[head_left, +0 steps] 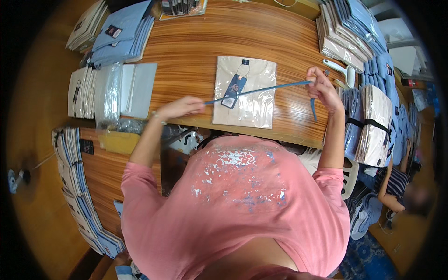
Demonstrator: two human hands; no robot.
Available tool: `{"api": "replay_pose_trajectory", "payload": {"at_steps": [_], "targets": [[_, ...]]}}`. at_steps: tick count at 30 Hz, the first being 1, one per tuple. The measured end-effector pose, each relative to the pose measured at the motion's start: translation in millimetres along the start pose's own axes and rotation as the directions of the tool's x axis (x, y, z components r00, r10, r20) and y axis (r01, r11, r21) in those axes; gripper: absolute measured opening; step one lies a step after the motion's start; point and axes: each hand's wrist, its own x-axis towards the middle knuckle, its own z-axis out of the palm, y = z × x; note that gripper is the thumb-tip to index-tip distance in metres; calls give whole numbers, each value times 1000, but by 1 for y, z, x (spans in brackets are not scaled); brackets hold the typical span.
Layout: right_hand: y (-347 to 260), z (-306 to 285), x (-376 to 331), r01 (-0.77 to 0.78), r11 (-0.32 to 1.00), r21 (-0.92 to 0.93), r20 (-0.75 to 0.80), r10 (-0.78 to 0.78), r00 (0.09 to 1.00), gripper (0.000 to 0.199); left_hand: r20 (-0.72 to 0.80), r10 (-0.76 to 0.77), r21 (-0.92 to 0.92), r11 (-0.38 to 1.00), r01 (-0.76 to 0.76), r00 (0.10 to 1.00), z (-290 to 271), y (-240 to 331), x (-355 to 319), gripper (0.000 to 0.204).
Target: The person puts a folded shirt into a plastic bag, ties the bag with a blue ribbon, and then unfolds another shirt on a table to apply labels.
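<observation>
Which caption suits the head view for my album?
Left hand and right hand hold a blue strip over a bagged beige garment on a wooden table.

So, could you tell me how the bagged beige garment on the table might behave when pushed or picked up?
The bagged garment would probably slide when pushed, as its clear wrapping looks glossy. It seems unlikely to roll, lying flat on the table. Lifted by one edge, it may sag, being folded cloth.
</observation>
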Motion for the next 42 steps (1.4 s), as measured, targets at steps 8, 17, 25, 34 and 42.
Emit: {"api": "replay_pose_trajectory", "payload": {"at_steps": [8, 17, 25, 34, 42], "targets": [[58, -81, 144, -106, 883, -457, -394, -95, 914, 16, -830, 366, 432, 899, 70, 420, -151, 20, 96, 36], [146, -28, 91, -243, 398, -885, -317, -132, 939, 8, -455, -146, 635, 639, 435, 878, -77, -33, 49, 38], [119, -118, 54, -485, 264, -834, -542, -561, 626, 32, -417, -208, 229, 918, 324, 885, -85, -34, 24, 30], [130, -134, 51, -654, 146, -742, -610, -550, 570, 36, -318, -222, -3, 972, 233, 922, -105, -72, -27, 19], [127, -106, 33, -331, 752, -570, -694, -226, 683, 40, -308, -94, -62, 995, 79, 947, -95, -79, -59, 13]]}}
